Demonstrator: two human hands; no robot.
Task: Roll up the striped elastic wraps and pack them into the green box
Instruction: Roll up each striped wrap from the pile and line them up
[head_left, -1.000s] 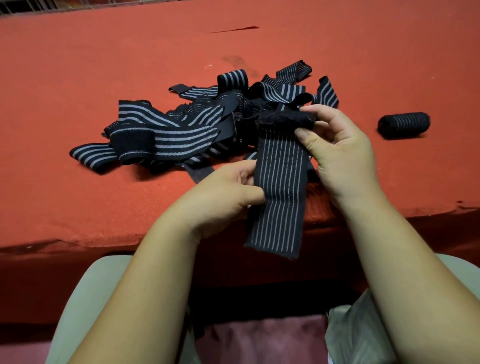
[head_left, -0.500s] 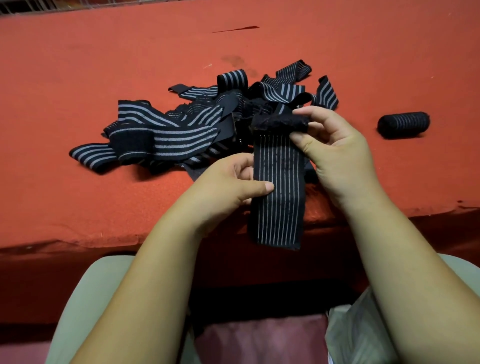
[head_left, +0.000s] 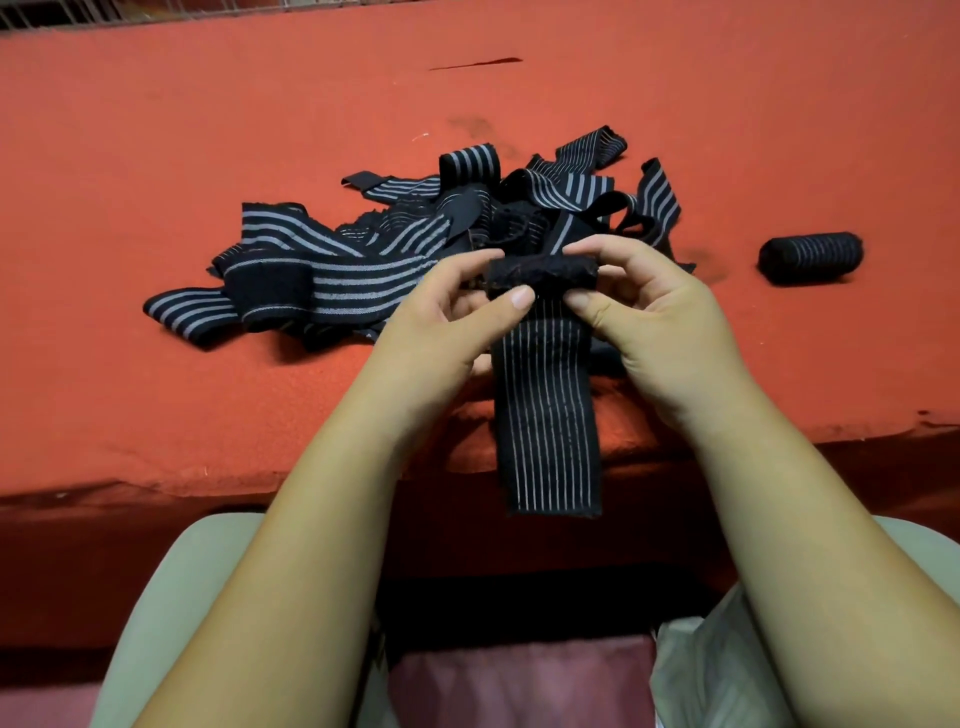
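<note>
Your left hand (head_left: 447, 322) has come up off the strap's middle since half a second back. It now sits at the 9 o'clock end of the rolled end (head_left: 540, 270), level with your right hand (head_left: 660, 332).

Grip: both your hands pinch that small dark roll, one at each end, thumbs beneath and forefingers over the top. Fingers are curled and closed on the cloth, thumb tips near each other under the roll's middle.

The wrap (head_left: 545, 405) drops flat from the roll toward 6 o'clock, thin pale stripes running lengthwise. Its cut end hangs past the near edge of the table (head_left: 156, 130), over your lap.

Outward: a pile (head_left: 332, 260) of loose striped wraps lies on the red cloth, spreading from 9 to 12 o'clock of your hands, just behind them. One finished roll (head_left: 810, 257) lies alone at 3 o'clock, well apart from the pile. Pale trousers (head_left: 171, 597) show at 7 o'clock.
</note>
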